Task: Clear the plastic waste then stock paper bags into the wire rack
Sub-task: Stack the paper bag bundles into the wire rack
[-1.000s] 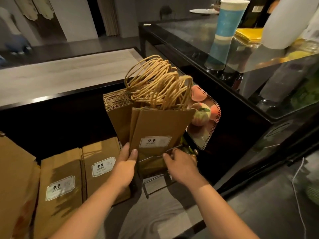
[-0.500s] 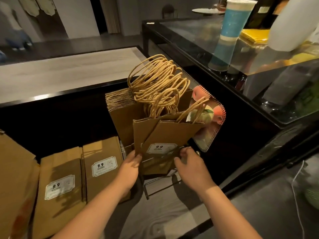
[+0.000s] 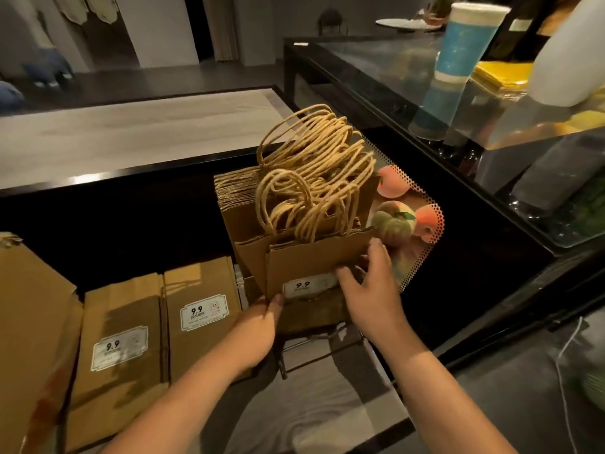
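A: State what differs from half a second earlier.

B: The right hand (image 3: pixel 370 296) has moved up the right edge of the front bag. Its fingers are now spread and fairly straight, thumb on the white "9.9" label (image 3: pixel 309 286), fingertips at the upper right corner. The front bags sit lower and more upright in the black wire rack (image 3: pixel 330 342). The left hand (image 3: pixel 258 326) remains at the lower left corner, thumb against the bag face; how its other fingers lie cannot be told.

A: Location of the brown kraft-paper bags with twisted paper-cord handles (image 3: pixel 314 260)?

B: Standing in the rack on the counter, handles up, beside a perforated placemat printed with peaches (image 3: pixel 422 224).

A: Counts?

B: One rack. The bags in it are too tightly packed to count. Two labelled flat stacks of brown bags (image 3: pixel 199 319) lie to the left. One tall blue-and-white paper cup (image 3: pixel 465 44) stands on the glass counter (image 3: pixel 376 70).
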Demonstrator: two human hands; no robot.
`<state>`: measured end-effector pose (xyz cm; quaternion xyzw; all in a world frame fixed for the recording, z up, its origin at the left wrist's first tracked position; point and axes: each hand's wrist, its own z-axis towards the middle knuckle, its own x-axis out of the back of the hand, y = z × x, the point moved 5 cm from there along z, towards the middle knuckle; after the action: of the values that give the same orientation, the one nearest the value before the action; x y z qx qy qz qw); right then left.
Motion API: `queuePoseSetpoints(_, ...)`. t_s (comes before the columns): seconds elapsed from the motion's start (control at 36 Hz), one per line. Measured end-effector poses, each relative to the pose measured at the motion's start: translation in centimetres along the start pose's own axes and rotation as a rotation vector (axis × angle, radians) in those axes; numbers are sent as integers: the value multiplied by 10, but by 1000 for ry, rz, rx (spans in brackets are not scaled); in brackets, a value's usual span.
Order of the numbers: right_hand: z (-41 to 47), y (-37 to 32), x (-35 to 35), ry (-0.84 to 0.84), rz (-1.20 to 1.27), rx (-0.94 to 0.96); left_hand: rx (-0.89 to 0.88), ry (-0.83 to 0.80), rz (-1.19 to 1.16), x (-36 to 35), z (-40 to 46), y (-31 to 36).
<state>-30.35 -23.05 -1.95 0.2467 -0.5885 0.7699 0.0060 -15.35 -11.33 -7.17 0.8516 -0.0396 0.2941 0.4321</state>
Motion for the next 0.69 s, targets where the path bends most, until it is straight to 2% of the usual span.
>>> queuePoseSetpoints(0.08,-2,8,-4,-14,-41,-27,40,-32,144,3,1,1)
queuePoseSetpoints(0.17,-6,18,-6,-19,42,-88,29,138,190,18,-4,10)
queuePoseSetpoints(0.25,-9,17,-7,-12,114,-84,-147,377,46,34,-23,23)
queuePoseSetpoints(0.31,-8,12,-9,-17,161,-77,-301,458,-61,37,-36,32)
queuePoseSetpoints(0.44,-13,-4,-14,48,324,-53,-489,306,-337,26,-52,62)
queuePoseSetpoints(0.53,-20,-15,-14,109,330,21,-523,310,-279,22,-50,69)
queuePoseSetpoints(0.69,-9,1,-20,62,216,-55,-572,360,-149,23,-42,69)
